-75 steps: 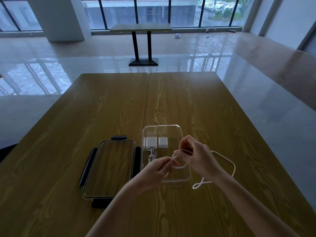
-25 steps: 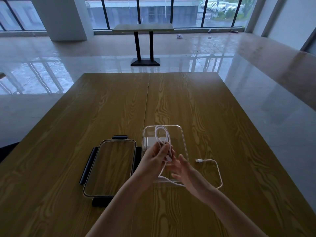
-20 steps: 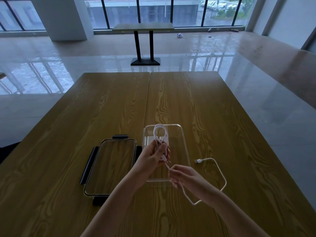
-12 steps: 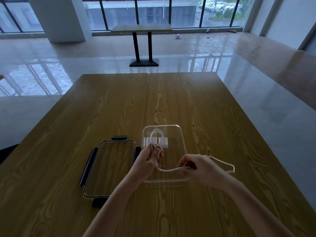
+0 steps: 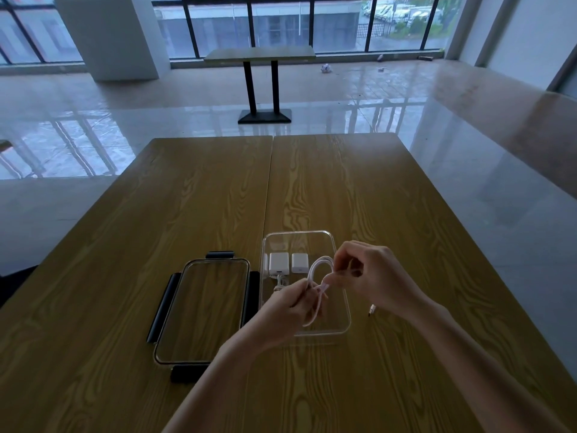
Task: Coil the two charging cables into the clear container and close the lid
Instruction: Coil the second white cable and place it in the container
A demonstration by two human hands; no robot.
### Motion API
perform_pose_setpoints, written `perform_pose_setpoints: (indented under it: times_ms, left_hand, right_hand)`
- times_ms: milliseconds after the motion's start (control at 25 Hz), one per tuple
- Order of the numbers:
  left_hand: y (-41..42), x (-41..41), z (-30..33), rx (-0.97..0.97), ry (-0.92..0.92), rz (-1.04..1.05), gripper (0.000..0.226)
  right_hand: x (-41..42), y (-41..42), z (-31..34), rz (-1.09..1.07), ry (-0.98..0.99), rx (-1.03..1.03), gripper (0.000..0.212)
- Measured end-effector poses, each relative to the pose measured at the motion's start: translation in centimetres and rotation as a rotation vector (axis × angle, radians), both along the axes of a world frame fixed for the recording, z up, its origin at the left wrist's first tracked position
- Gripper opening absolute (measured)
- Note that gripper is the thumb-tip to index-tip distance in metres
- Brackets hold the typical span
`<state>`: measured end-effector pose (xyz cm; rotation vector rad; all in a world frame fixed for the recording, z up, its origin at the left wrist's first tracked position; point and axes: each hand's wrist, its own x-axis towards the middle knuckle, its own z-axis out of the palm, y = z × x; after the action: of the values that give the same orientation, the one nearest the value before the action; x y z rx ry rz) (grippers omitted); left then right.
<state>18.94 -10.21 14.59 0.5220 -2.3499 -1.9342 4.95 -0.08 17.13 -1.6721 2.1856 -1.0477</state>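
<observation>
White charging cable [image 5: 317, 276] hangs looped over the clear container [image 5: 343, 320], pinched by left hand [image 5: 287, 310] below and right hand [image 5: 371, 276] beside; its loose plug [image 5: 372, 310] trails rightward, nearer the right hand. Two adapters [image 5: 288, 262] sit beyond.

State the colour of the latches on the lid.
Black, on the lid, in the head view.

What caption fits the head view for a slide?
Both hands, left hand and right hand, loop a white cable over the open clear container.
</observation>
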Motion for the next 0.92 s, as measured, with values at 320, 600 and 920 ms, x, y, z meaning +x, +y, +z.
perform_pose_setpoints:
  times_ms: [320,600,920]
  left_hand:
    - [-0.3,-0.2,0.0,0.124,0.043,0.115,0.025]
    - [-0.7,0.1,-0.3,0.202,0.035,0.223,0.025]
    - [0.9,-0.2,-1.1,0.317,0.049,0.166,0.022]
  right_hand:
    - [-0.6,-0.2,-0.9,-0.075,-0.096,-0.047,0.02]
    - [-0.4,1.2,-0.6,-0.064,-0.719,0.129,0.01]
    - [1.5,0.0,-0.1,-0.018,-0.885,0.113,0.015]
